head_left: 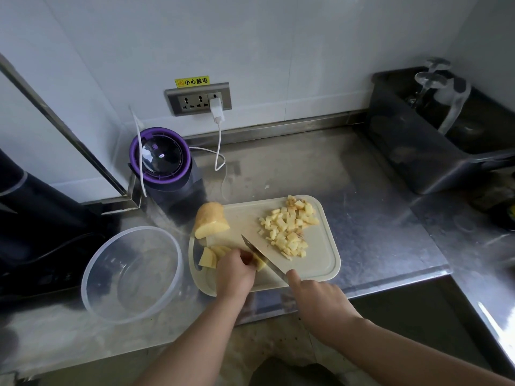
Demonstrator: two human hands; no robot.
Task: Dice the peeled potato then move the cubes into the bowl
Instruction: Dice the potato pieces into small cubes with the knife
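Left hand (235,274): curled, fingertips pressing down on a potato piece (260,264) at the near left part of the board (320,260). The piece is mostly hidden under my fingers; only its pale yellow edge shows beside the blade.

Right hand (320,302): wrapped around the handle of the knife (262,256), forefinger laid along the spine. The handle itself is hidden in my palm. The blade slants across the board, tip pointing away and to the left, its edge against the piece my left hand pins down.

Potato, state and position:
- One large uncut chunk (211,222) sits at the far left corner of the board, overhanging its edge, cut face toward me.
- A few slices (210,256) lean together at the left edge, just beside my left hand.
- A heap of cubes (289,229) lies on the far right part of the board, apart from the knife.

Bowl (111,299): clear plastic, upright on the counter (376,218), just left of the board.

Other items: a purple-rimmed appliance (161,162) stands behind the bowl near the wall. A white charger (217,108) is plugged into the wall socket (192,100), its cable trailing down to the counter. A dark bin (418,157) stands at the far right.
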